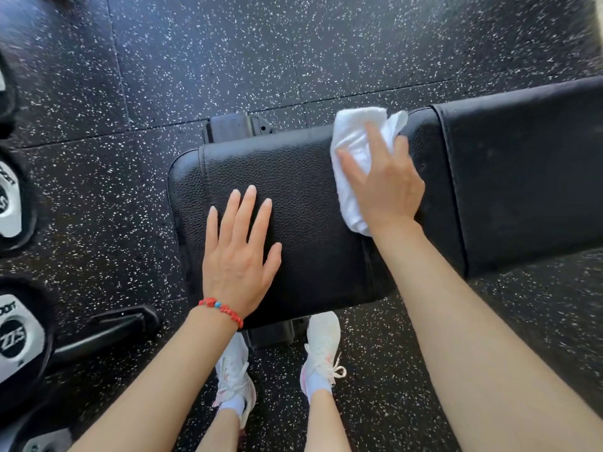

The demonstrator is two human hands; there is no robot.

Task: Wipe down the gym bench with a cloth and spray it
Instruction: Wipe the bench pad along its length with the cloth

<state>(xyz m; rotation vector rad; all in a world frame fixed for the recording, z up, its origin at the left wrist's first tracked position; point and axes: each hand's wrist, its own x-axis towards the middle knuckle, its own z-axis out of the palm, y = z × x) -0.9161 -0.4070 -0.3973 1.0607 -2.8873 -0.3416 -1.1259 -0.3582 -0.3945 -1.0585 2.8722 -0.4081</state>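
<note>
White cloth (pixel 350 158) lies bunched on the black padded gym bench (pixel 310 230), pinned under the right hand (pixel 383 187), whose fingers spread over it and press it to the seat pad, near the seam with the longer pad just right of that hand. Left of the cloth, the left hand (pixel 239 252) rests flat on the same pad with fingers straight, holding nothing; a red bracelet (pixel 223 309) circles its wrist. Below both hands, white sneakers (pixel 321 350) stand on speckled rubber floor (pixel 195 60).
</note>
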